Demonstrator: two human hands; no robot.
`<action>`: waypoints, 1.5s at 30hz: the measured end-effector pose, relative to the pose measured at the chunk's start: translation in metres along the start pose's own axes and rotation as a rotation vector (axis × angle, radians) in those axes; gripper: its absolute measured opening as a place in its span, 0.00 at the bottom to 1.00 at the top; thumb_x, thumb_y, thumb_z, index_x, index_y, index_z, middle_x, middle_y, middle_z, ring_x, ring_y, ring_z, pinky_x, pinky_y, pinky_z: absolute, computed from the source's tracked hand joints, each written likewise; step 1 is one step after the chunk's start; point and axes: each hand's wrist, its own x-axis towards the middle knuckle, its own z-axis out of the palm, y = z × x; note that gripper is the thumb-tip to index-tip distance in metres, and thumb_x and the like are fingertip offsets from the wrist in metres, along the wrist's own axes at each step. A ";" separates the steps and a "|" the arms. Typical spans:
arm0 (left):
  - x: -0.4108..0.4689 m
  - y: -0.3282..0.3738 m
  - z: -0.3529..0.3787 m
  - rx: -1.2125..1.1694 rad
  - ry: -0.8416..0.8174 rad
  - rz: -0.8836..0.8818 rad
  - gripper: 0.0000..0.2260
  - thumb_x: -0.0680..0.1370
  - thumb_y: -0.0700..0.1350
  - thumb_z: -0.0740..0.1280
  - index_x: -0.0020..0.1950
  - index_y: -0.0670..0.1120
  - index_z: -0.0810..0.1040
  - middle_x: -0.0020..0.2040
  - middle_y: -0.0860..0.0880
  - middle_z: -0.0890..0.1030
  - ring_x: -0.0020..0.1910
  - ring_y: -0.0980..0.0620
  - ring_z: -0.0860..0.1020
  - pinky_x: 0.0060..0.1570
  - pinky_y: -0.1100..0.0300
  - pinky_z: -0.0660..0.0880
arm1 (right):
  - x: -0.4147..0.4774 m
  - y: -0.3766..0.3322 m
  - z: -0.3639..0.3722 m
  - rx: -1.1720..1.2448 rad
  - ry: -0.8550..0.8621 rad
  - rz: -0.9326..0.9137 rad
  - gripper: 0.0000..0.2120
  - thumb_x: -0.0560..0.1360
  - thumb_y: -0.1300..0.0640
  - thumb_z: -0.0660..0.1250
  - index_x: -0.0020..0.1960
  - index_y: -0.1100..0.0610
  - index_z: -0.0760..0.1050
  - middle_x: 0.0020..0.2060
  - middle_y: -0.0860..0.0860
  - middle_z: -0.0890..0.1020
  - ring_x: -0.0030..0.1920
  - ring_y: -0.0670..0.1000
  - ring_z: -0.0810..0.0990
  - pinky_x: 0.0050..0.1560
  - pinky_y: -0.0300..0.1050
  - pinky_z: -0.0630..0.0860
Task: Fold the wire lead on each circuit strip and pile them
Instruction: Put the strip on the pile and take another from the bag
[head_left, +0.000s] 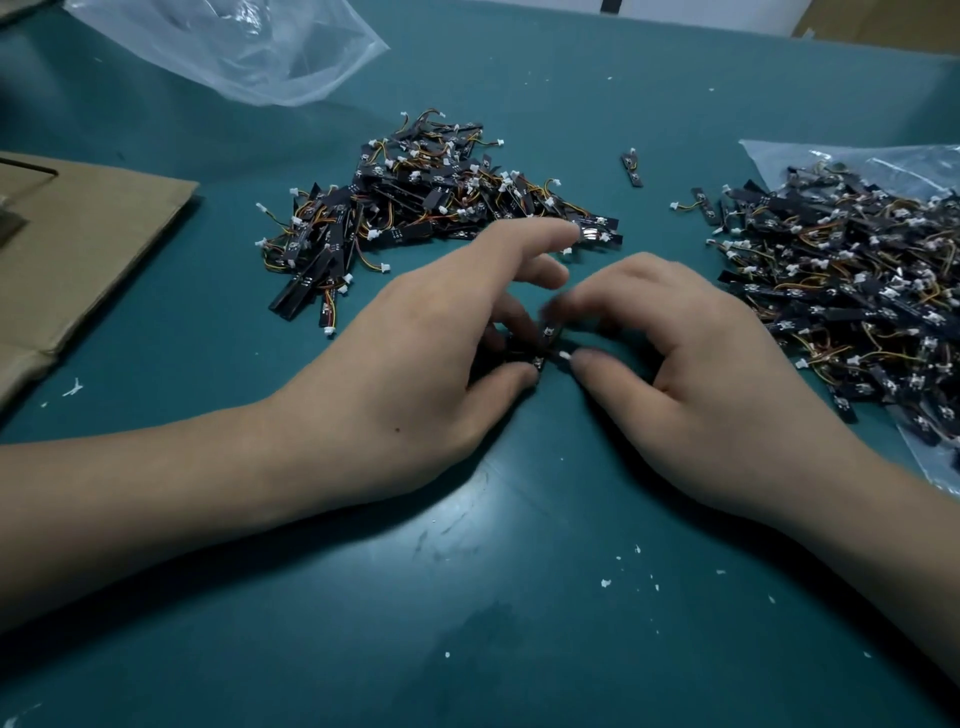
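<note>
Item 1. Circuit strip (546, 335): small, black, at the centre of the view just above the counter (467, 597), held between the two hands. Its white connector (563, 356) shows beside the right thumb tip; the wire lead is hidden by fingers and motion blur.

Item 2. Left hand (415, 338): thumb and curled middle fingers pinch the strip's left end; the index finger stretches toward 12 o'clock, its tip over the edge of the near pile.

Item 3. Right hand (691, 374): fingers curled, thumb and fingertips pinching the strip at the connector end (blurred).

Item 4. Near pile (415, 202) of black strips with orange-yellow leads and white plugs, at 12 o'clock from the hands, directly on the counter.

Item 5. Large heap (852, 291) of like strips, at 2 to 3 o'clock, lying on a flat clear bag (810, 161).

Item 6. Lone strip (631, 167), at 1 o'clock, between pile and heap, apart from both.

Item 7. Crumpled clear plastic bag (234, 47), at 11 o'clock, far edge.

Item 8. Flattened cardboard (78, 244), at 9 o'clock.

Item 9. White flecks (605, 583), scattered on the teal counter at 6 o'clock.
</note>
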 end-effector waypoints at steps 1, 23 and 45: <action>-0.001 -0.001 0.000 -0.007 0.011 0.005 0.33 0.74 0.38 0.70 0.76 0.54 0.64 0.64 0.60 0.77 0.54 0.58 0.81 0.55 0.64 0.77 | 0.001 0.003 0.001 -0.038 -0.021 -0.020 0.11 0.77 0.55 0.68 0.57 0.47 0.81 0.54 0.44 0.79 0.57 0.51 0.77 0.62 0.51 0.73; -0.004 0.013 -0.007 0.202 0.144 0.021 0.07 0.77 0.58 0.67 0.49 0.58 0.80 0.45 0.65 0.80 0.51 0.61 0.76 0.57 0.46 0.61 | 0.000 0.006 -0.001 0.194 0.166 -0.195 0.05 0.80 0.60 0.67 0.51 0.50 0.76 0.42 0.39 0.80 0.41 0.39 0.77 0.45 0.30 0.70; -0.001 0.012 -0.008 0.141 0.270 0.120 0.05 0.78 0.52 0.72 0.49 0.62 0.78 0.43 0.68 0.78 0.47 0.63 0.77 0.56 0.45 0.63 | 0.002 0.009 -0.001 0.318 0.126 0.039 0.24 0.83 0.44 0.61 0.31 0.51 0.79 0.22 0.51 0.73 0.25 0.44 0.71 0.30 0.38 0.64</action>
